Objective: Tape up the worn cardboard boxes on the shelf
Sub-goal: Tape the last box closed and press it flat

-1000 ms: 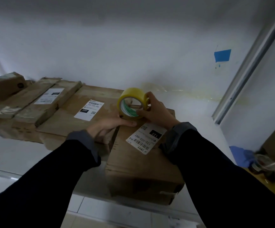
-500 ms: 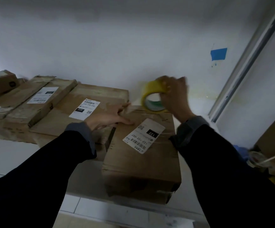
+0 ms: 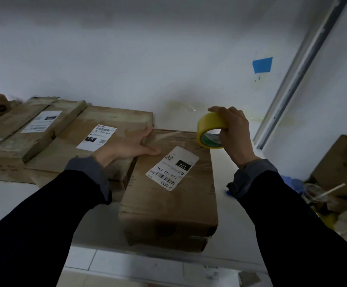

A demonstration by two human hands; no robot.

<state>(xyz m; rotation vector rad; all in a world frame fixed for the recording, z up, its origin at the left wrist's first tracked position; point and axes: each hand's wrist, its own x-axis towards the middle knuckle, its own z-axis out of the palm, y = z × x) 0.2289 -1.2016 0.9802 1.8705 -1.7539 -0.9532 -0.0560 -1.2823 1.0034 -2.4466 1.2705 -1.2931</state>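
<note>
Matt brown cardboard box [image 3: 168,195], its top scuffed and creased, with a glossy film of clear tape across the far end. Smooth white paper label [image 3: 172,168] (printed black). Glossy yellow plastic tape roll [image 3: 208,129]. Smooth white-painted shelf [image 3: 230,204]. Dull metal upright [image 3: 297,79]. Dark cloth sleeves [image 3: 44,224].

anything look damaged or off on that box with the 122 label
Yes. The 122 box looks worn: its near bottom corner is crushed and split, and its white label is stuck on at a slant.
</note>
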